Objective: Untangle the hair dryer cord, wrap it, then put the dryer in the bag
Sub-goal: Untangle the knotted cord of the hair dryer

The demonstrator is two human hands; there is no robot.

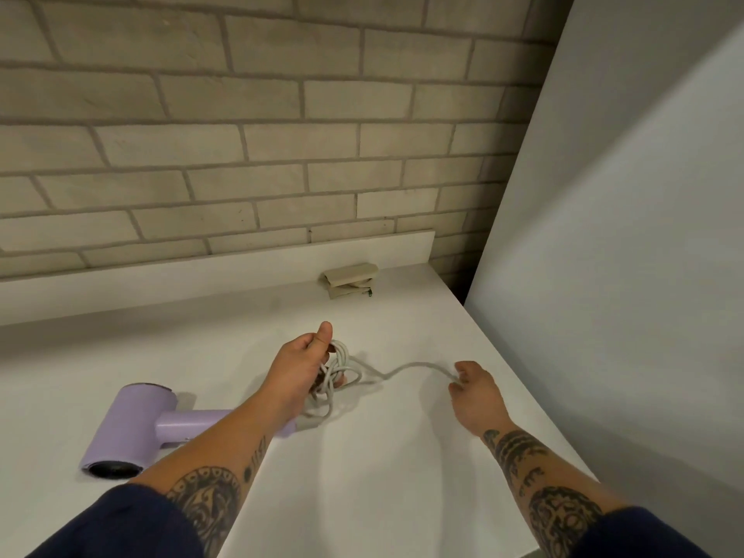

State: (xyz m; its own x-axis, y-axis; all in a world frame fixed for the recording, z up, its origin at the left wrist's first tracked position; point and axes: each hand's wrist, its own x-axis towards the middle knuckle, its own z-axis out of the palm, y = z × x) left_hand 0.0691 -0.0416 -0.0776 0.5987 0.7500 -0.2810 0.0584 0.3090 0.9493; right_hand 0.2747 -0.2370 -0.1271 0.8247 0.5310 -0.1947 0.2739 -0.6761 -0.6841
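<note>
A lilac hair dryer (pixel 133 426) lies on its side on the white counter (pixel 382 457), nozzle toward me, handle pointing right. Its pale grey cord (pixel 406 370) runs from the handle into a tangled bundle of loops. My left hand (pixel 300 366) grips that bundle, thumb up, just right of the handle. One strand stretches right from the tangle across the counter to my right hand (pixel 473 390), which pinches it between the fingertips. A folded beige bag (pixel 349 279) lies at the back of the counter by the wall; it is small and its details are unclear.
A grey brick wall (pixel 282 134) with a low white ledge (pixel 225 271) bounds the counter at the back. A tall white panel (pixel 624 235) stands at the right, close to the counter's right edge.
</note>
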